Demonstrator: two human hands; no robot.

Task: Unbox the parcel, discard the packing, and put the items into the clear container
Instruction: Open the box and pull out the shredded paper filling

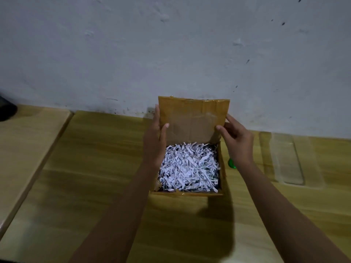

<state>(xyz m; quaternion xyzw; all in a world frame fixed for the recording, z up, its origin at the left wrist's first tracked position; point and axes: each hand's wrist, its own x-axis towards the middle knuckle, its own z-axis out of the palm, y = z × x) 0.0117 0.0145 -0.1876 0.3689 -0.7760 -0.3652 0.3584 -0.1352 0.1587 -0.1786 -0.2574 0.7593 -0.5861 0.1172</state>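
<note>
Box lid (191,120) upright btwn both hands' fingers (159,118), shredded paper (188,168) below

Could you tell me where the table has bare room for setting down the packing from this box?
Bare table lies left of the box and in front of it, between the forearms. Right of the box is crowded: right hand, a green thing, then the clear container.

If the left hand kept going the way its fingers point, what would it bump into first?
Probably the wall. The left hand holds the raised box flap by its edge, fingers pointing up and away; depth is hard to judge.
</note>
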